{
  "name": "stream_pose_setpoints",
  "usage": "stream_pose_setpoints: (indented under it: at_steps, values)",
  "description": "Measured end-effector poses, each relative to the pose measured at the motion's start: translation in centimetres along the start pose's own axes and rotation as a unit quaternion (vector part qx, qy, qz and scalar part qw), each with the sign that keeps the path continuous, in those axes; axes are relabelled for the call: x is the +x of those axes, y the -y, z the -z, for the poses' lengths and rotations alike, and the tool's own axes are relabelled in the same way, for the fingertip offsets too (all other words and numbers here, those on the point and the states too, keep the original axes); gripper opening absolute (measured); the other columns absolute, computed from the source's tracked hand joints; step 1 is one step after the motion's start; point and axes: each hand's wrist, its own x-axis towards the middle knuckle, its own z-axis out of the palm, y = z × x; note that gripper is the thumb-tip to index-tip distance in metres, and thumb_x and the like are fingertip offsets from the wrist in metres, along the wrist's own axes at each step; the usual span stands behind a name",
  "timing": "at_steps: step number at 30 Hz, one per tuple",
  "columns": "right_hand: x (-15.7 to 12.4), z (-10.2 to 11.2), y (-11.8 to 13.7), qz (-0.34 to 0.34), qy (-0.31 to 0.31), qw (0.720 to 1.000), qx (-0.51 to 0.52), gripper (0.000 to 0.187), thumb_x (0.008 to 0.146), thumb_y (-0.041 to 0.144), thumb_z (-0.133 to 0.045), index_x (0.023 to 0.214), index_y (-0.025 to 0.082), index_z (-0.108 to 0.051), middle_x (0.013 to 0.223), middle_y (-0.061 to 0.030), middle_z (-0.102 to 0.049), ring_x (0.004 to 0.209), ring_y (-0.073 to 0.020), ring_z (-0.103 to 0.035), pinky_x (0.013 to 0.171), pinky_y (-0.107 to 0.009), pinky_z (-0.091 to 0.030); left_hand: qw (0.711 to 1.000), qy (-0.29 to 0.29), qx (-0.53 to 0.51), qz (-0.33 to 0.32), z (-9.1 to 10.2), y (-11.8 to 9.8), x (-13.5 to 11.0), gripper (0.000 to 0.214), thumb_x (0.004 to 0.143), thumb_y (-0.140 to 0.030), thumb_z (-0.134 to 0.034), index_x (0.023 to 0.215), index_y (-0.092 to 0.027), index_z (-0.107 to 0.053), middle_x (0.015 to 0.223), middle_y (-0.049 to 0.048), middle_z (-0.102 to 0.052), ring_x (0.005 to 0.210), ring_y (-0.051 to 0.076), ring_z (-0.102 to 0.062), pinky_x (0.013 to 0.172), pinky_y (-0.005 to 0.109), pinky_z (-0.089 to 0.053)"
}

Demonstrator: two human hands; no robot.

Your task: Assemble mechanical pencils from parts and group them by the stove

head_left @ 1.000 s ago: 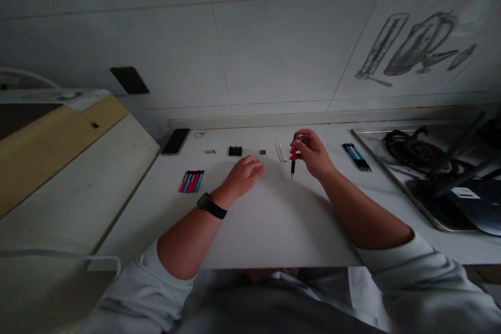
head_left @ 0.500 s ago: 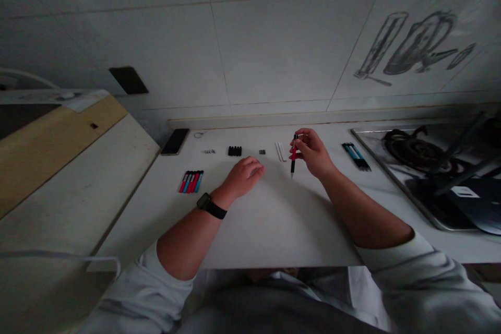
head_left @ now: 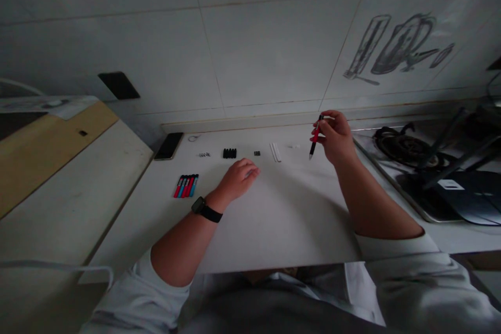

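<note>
A red and black pen (head_left: 315,138) is held upright but tilted, tip down, in the fingers of my right hand (head_left: 337,135), above the back right of the white table. My left hand (head_left: 238,177) rests on the table with loosely bent fingers and nothing visible in it. Just beyond it lie black grips (head_left: 229,153) and small dark pieces (head_left: 257,153). Thin white tubes (head_left: 275,152) and tiny clear pieces (head_left: 294,146) are between the hands. Red and blue pen barrels (head_left: 186,186) form a row at the left. Small springs (head_left: 204,155) lie behind them.
A phone (head_left: 169,146) and a thin ring (head_left: 193,138) lie at the back left of the white table (head_left: 282,224). To the right stands a gas stove (head_left: 407,147) with a black item on it. A tiled wall (head_left: 258,57) closes off the back.
My right hand has moved right and slightly away with the pen, uncovering tiny clear pieces. It now hides the assembled blue pens seen at the right before. My left hand stays in place.
</note>
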Motion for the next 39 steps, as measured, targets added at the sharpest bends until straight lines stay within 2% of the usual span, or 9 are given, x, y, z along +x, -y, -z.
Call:
stream_pose_setpoints:
  at_steps: [4,10,12,15,20,25,29,32,39]
  values:
    - [1.7,3.6,0.5,0.012,-0.079,0.996,-0.032,0.029,0.084,0.037,-0.066,0.11,0.031,-0.054,0.088,0.0029,-0.063,0.068,-0.0126,-0.062,0.056,-0.024,-0.056,1.0,-0.001,0.0,-0.001,-0.1,0.2,0.0,0.038,0.108,-0.043,-0.046,0.101,-0.02,-0.075,0.108,0.0079,-0.068,0.105,0.022,-0.064,0.1,0.043,-0.053]
    - [2.4,8.2,-0.4,-0.045,-0.096,0.975,-0.197,0.038,0.091,0.036,-0.059,0.127,0.03,-0.05,0.097,-0.0016,-0.068,0.074,-0.0165,-0.066,0.066,-0.032,-0.057,1.0,0.002,-0.005,0.0,0.0,0.2,0.1,0.037,0.108,-0.044,-0.046,0.099,-0.021,-0.074,0.107,0.0074,-0.068,0.104,0.022,-0.064,0.099,0.043,-0.054]
    - [2.3,9.0,-1.1,-0.077,-0.075,0.942,-0.316,0.044,0.091,0.036,-0.062,0.132,0.027,-0.051,0.099,-0.0045,-0.071,0.078,-0.0192,-0.067,0.071,-0.034,-0.056,1.0,0.004,-0.006,-0.002,0.0,0.2,0.1,0.037,0.108,-0.044,-0.046,0.1,-0.021,-0.074,0.107,0.0072,-0.068,0.103,0.022,-0.064,0.099,0.043,-0.054]
    - [1.9,9.2,-2.7,-0.123,0.003,0.861,-0.493,0.044,0.088,0.037,-0.069,0.128,0.022,-0.059,0.099,-0.0074,-0.074,0.086,-0.0227,-0.068,0.08,-0.035,-0.053,1.0,0.002,-0.009,-0.004,0.0,0.4,0.0,0.037,0.108,-0.045,-0.046,0.1,-0.021,-0.074,0.108,0.007,-0.068,0.104,0.021,-0.064,0.099,0.043,-0.054]
    - [1.2,7.7,-5.3,-0.153,0.097,0.76,-0.624,0.054,0.088,0.039,-0.072,0.136,0.02,-0.058,0.114,-0.0125,-0.075,0.101,-0.026,-0.068,0.085,-0.033,-0.049,1.0,0.003,-0.014,-0.001,0.0,0.3,0.0,0.036,0.108,-0.043,-0.047,0.099,-0.021,-0.074,0.108,0.007,-0.068,0.104,0.021,-0.065,0.1,0.042,-0.053]
    - [1.2,7.3,-5.9,-0.156,0.117,0.74,-0.643,0.05,0.089,0.045,-0.071,0.132,0.019,-0.064,0.118,-0.0143,-0.074,0.108,-0.0267,-0.068,0.088,-0.034,-0.05,1.0,0.006,-0.013,0.001,0.0,0.1,0.0,0.036,0.108,-0.043,-0.047,0.099,-0.02,-0.074,0.108,0.0072,-0.068,0.104,0.021,-0.064,0.099,0.042,-0.054]
    - [1.8,8.6,-4.2,-0.156,0.103,0.743,-0.643,0.039,0.093,0.044,-0.063,0.122,0.02,-0.071,0.117,-0.0134,-0.076,0.104,-0.0265,-0.07,0.087,-0.034,-0.05,1.0,0.003,-0.012,-0.003,0.0,0.1,0.0,0.036,0.108,-0.042,-0.047,0.101,-0.021,-0.074,0.108,0.0073,-0.068,0.104,0.021,-0.064,0.099,0.042,-0.053]
    - [1.9,10.0,-2.6,-0.173,0.105,0.72,-0.664,0.03,0.092,0.039,-0.063,0.112,0.02,-0.075,0.108,-0.0125,-0.078,0.098,-0.0269,-0.072,0.081,-0.034,-0.051,1.0,0.004,-0.013,-0.007,0.0,0.1,0.0,0.037,0.108,-0.044,-0.046,0.1,-0.02,-0.074,0.106,0.0072,-0.068,0.102,0.021,-0.064,0.098,0.041,-0.054]
    - [0.8,9.9,-1.8,-0.314,0.255,0.684,-0.607,0.025,0.085,0.04,-0.069,0.094,0.018,-0.077,0.076,-0.0097,-0.076,0.063,-0.0233,-0.07,0.065,-0.035,-0.056,1.0,0.007,-0.013,-0.009,0.0,0.2,0.0,0.039,0.108,-0.045,-0.045,0.1,-0.021,-0.074,0.106,0.0071,-0.067,0.101,0.021,-0.064,0.096,0.04,-0.054]
